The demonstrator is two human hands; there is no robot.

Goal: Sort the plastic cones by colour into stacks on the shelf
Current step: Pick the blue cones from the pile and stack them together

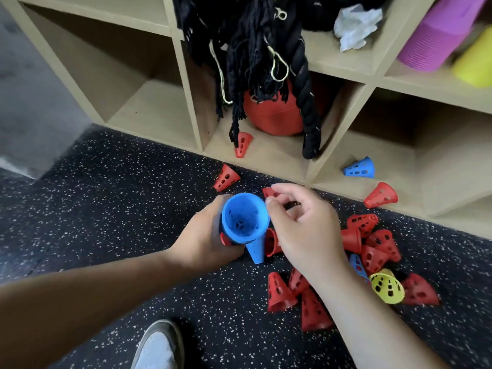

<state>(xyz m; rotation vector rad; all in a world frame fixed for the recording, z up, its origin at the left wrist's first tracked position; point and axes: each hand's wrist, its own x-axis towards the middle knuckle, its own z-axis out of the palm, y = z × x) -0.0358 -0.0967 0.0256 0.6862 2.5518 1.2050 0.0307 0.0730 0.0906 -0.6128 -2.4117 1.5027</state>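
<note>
The left hand (205, 233) wraps around a nested stack of blue cones (243, 222), perforated plastic with the wide mouth turned upward; a red cone's rim peeks out under the fingers. Just right of it, the right hand (300, 225) hovers with fingers loosely curled, thumb and forefinger narrowed near the stack's rim; whether it pinches anything I cannot tell. On the black speckled rubber floor (119, 198), a pile of red cones (372, 246) lies tumbled beside the right wrist, with one yellow cone (387, 287) among them. At the front edge of the pale wooden shelf (370, 86), a red cone (242, 145) lies in the middle cubby beneath thick black rope (306, 102), and a blue cone (359, 168) and another red cone (380, 195) lie on their sides in the right cubby.
</note>
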